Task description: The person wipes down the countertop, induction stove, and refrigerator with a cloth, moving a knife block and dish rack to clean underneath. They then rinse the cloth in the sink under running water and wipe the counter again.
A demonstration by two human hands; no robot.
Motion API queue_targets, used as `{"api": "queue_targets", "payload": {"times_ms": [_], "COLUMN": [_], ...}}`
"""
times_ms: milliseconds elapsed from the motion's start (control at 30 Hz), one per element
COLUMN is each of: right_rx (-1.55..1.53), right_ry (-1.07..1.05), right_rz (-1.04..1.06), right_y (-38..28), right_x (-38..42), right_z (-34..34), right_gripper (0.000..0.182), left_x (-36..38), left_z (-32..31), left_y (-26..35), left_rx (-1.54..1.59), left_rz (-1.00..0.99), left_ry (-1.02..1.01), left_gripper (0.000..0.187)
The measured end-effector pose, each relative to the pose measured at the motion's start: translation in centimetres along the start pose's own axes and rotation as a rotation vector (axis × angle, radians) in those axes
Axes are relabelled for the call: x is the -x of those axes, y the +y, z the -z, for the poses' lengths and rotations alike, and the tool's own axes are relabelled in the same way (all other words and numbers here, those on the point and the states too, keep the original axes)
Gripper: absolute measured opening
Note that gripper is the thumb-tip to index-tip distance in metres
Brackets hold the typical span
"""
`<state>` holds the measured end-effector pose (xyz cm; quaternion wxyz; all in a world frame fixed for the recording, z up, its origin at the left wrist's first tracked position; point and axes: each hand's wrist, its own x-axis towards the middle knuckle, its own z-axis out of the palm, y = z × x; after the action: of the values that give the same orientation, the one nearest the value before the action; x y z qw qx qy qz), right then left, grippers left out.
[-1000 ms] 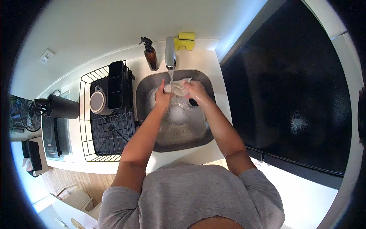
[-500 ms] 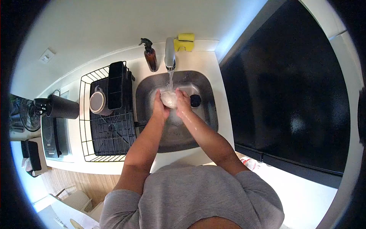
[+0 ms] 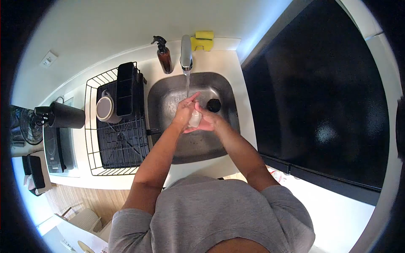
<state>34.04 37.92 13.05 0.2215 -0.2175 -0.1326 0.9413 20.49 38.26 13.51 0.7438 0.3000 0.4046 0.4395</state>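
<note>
A small whitish object (image 3: pixel 195 119), too unclear to name, is between my two hands over the metal sink (image 3: pixel 185 152). My left hand (image 3: pixel 184 113) lies against its left side, with fingers reaching over toward the right. On the other side, my right hand (image 3: pixel 206 120) cups the same object from the right and below. Water runs from the silver faucet (image 3: pixel 186 52) in a thin stream just above my hands. A round black drain piece (image 3: pixel 214 105) sits in the sink to the right of them.
Left of the sink stands a black dish rack (image 3: pixel 122 141) with a mug (image 3: pixel 105 109) in it. A brown spray bottle (image 3: pixel 164 59) and a yellow sponge (image 3: pixel 204 36) are behind the sink. A large black glossy panel (image 3: pixel 316 105) rises at the right.
Both hands have come closer together and slightly down, out of the direct stream. The whitish object, wide and round before, now looks smaller and partly covered by my fingers.
</note>
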Motion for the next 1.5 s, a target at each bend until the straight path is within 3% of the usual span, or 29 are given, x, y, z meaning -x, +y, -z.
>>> {"api": "queue_targets", "payload": {"times_ms": [67, 133, 167, 300, 367, 600, 800, 867, 900, 967, 1100, 1167, 1300, 1367, 1400, 1433, 1467, 1500], "right_rx": [0.043, 0.305, 0.311, 0.404, 0.392, 0.394, 0.696, 1.161, 1.158, 1.65, 1.558, 1.586, 1.485, 1.363, 1.02, 0.68, 0.668, 0.656], "right_ry": [-0.081, -0.202, -0.075, -0.085, 0.047, 0.179, 0.543, 0.755, 0.763, 0.756, 0.816, 0.848, 0.889, 0.736, 0.658, 0.57, 0.561, 0.553], "right_rz": [-0.017, -0.079, -0.009, -0.107, -0.121, -0.059, 0.047, 0.19, 0.196, 0.287, 0.077, 0.161, 0.347, 0.424, 0.299, 0.17, 0.182, 0.199], "right_y": [-0.2, -1.1, -1.0, -1.2, -0.7, 2.4, 5.1, 6.8, 7.6, 8.1, 9.2, 10.4, 9.9, 9.2, 7.6, 5.9, 5.0, 4.0], "right_x": [0.1, 0.1, 1.1, 0.5, 0.6, 0.5, 0.7, 0.0, -0.2, -1.1, -0.1, -0.8, 1.0, 3.6, 6.0, 8.7, 10.2, 11.1], "right_z": [1.0, 0.7, -0.5, -0.7, -1.0, -0.9, -1.0, 0.7, 1.8, 3.7, 2.7, 4.9, 4.6, 7.1, 4.9, 1.8, 1.1, 1.0], "right_gripper": [0.055, 0.051, 0.044, 0.032, 0.023, 0.018, 0.018, 0.023, 0.023, 0.03, 0.038, 0.042, 0.042, 0.049, 0.049, 0.05, 0.045, 0.039], "left_x": [0.7, 1.6, 1.8, 1.4, 1.0, 0.4, -0.6, -0.7, -0.6, -1.1, -0.2, 0.1, 0.7, 0.4, 0.2, 0.2, 0.5, 0.9], "left_z": [-1.5, -2.0, -2.0, -1.4, -1.2, -0.7, -0.1, 0.0, 0.1, 1.0, 0.8, 0.4, -0.4, -0.1, 0.0, 0.1, 0.1, -0.3], "left_y": [1.2, 2.9, 3.4, 3.2, 2.6, 0.9, -3.5, -4.9, -5.8, -7.3, -9.1, -9.2, -9.4, -9.9, -9.5, -9.3, -9.3, -8.6], "left_rx": [-0.094, -0.144, -0.195, -0.333, -0.265, -0.307, -0.499, -0.797, -0.799, -0.902, -0.913, -1.076, -1.112, -0.454, -0.455, -0.367, -0.276, -0.276], "left_rz": [-0.091, -0.032, 0.023, -0.042, -0.112, 0.028, 0.033, 0.015, 0.013, -0.032, -0.034, 0.011, -0.084, -0.002, -0.012, -0.173, -0.326, -0.33], "left_ry": [-0.022, -0.066, -0.109, -0.056, -0.088, -0.056, 0.022, 0.189, 0.18, 0.247, 0.362, 0.429, 0.415, 0.218, 0.218, 0.237, 0.252, 0.25], "left_gripper": [0.04, 0.04, 0.041, 0.041, 0.041, 0.041, 0.044, 0.038, 0.038, 0.039, 0.041, 0.04, 0.041, 0.041, 0.041, 0.041, 0.041, 0.041]}}
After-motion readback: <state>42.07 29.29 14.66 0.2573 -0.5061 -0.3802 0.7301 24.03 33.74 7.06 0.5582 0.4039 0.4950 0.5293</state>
